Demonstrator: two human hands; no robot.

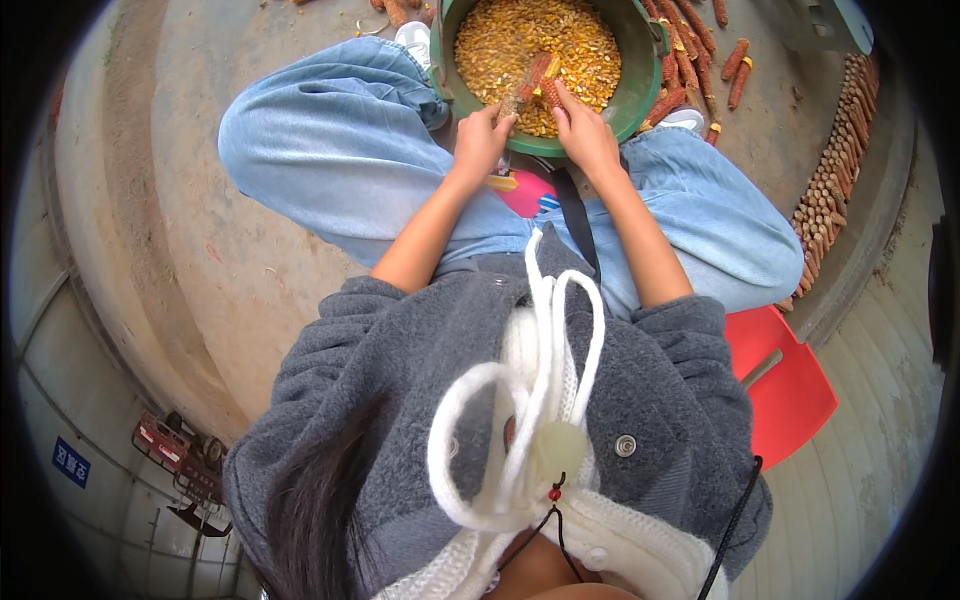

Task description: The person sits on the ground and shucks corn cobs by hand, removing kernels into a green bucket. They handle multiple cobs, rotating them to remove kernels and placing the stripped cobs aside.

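Note:
A green bucket (637, 112) of loose yellow corn kernels (547, 26) stands between my feet. Over its near rim, my left hand (481, 139) grips a bare corn cob (510, 106). My right hand (586, 133) holds a reddish corn cob (551, 91) that has some yellow kernels on it. The two cobs meet or nearly meet above the kernels. Another reddish cob piece (540, 66) shows just beyond them; whether it is part of a held cob I cannot tell.
Reddish corn cobs (686, 56) lie heaped right of the bucket, with a few more beyond its left side. A long stack of cobs (832, 180) lines the wall at the right. Part of a red plastic chair (795, 390) shows behind me, and a red machine (184, 457) stands at the lower left.

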